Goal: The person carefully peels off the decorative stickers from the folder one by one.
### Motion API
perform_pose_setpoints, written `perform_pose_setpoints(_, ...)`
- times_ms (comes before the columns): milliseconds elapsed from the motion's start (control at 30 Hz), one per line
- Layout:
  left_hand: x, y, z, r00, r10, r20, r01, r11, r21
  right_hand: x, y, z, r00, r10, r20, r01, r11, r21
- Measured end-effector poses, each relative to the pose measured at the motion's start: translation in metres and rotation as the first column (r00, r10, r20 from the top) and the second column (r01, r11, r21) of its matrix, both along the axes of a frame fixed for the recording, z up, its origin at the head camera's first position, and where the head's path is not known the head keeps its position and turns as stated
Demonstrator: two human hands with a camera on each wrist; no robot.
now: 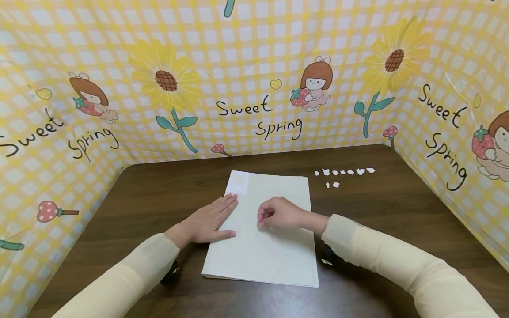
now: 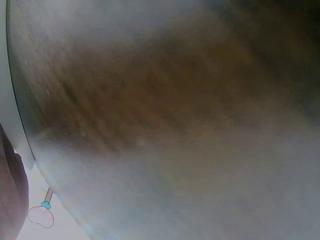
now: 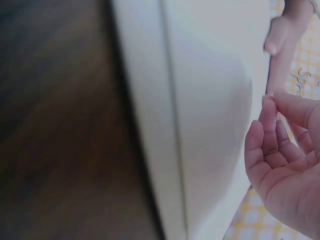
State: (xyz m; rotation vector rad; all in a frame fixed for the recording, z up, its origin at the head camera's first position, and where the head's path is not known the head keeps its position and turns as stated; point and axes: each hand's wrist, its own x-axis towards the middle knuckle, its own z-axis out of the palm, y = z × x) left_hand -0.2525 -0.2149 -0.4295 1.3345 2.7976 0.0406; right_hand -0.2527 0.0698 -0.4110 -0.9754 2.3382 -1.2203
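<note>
A white folder point(image 1: 278, 260) lies flat on the dark wooden table, with a small pale square label point(image 1: 238, 182) at its upper left corner. My left hand point(image 1: 208, 221) rests on the folder's left edge, fingers straight and thumb spread. Over the folder's middle is my right hand point(image 1: 280, 213), fingers curled. In the right wrist view its thumb and forefinger point(image 3: 270, 110) meet at the tips, pinching a tiny pale scrap whose shape is mostly hidden. The left wrist view is mostly blurred; part of a hand point(image 2: 12, 192) shows at its left edge.
Several small white cut-out pieces point(image 1: 336, 185) lie in two rows on the table point(image 1: 381, 221), right of the folder's top. A yellow checked cloth point(image 1: 246, 66) with flowers and lettering hangs around the table's back and sides.
</note>
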Motion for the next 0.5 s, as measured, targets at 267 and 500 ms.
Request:
perform_pose_setpoints(267, 0.001, 0.001, 0.001, 1.000, 0.003, 0.014, -0.003, 1.000, 0.000, -0.009, 0.023, 0.001, 0.987, -0.158, 0.005, 0.158, 0.987, -0.025)
perform_pose_setpoints(500, 0.001, 0.001, 0.001, 1.000, -0.005, 0.014, 0.005, 1.000, 0.008, -0.019, 0.050, 0.003, 0.960, -0.278, 0.029, 0.279, 0.959, -0.055)
